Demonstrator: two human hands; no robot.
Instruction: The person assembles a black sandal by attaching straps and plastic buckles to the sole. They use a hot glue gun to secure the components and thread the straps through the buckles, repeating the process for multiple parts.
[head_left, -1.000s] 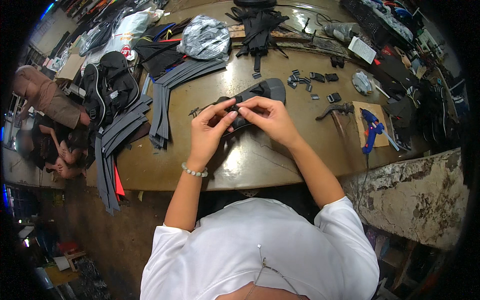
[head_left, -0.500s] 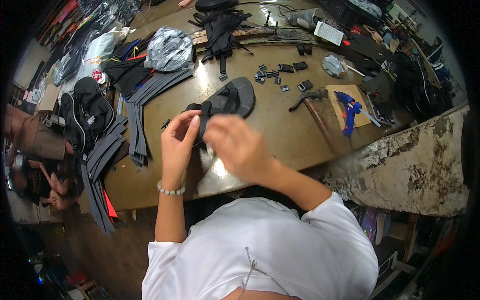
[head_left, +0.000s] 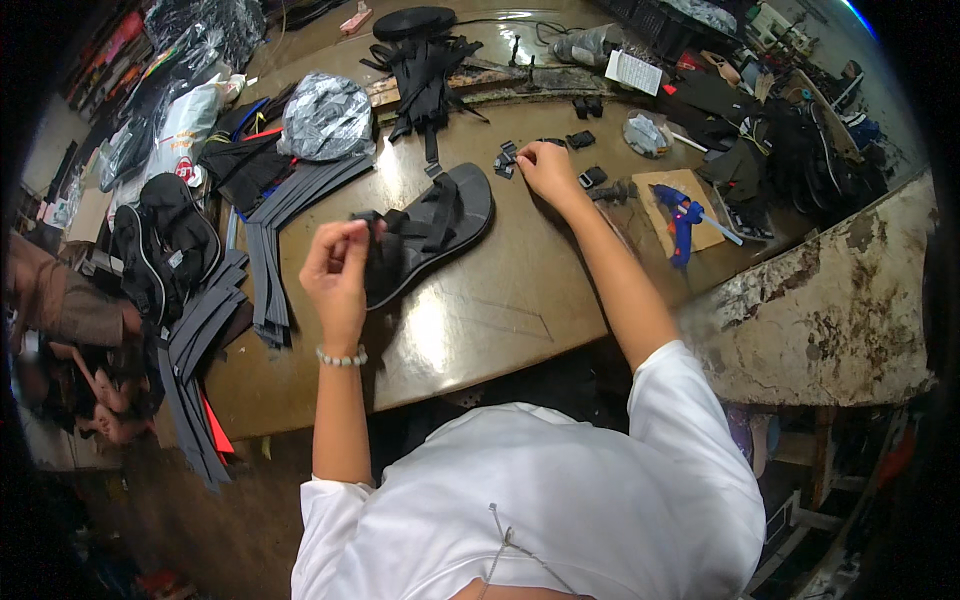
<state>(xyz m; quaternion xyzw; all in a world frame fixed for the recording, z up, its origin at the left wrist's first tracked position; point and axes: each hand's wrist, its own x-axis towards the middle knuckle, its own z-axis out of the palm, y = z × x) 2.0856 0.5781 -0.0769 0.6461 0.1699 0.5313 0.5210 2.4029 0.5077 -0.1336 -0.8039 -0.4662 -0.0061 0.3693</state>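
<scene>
Far left of bench: white plastic bag (head_left: 185, 125) with a red patch, lying crumpled beside a black bag (head_left: 160, 245) with white piping. Next right: fan of grey rubber strips (head_left: 285, 215), long and flat, running toward the near edge; above them a grey crinkled foil packet (head_left: 325, 115). Left hand (head_left: 338, 270) raised over the bench, fingers pressed together, pinching the end of a black strap on the sandal (head_left: 430, 230). Sandal flat on the brown bench top (head_left: 500, 310), sole dark, toe toward upper right, near centre. Right hand (head_left: 548, 170) stretched out beyond the sandal, fingertips pinching at small black buckles (head_left: 505, 160) scattered there. Further right: clear wrapped packet (head_left: 645, 132), white rectangular paper label (head_left: 632, 72) near the back, blue glue gun (head_left: 682, 215) on a tan board (head_left: 690, 205). Far right: peeling, stained wall edge (head_left: 840, 310) bounding the bench.
</scene>
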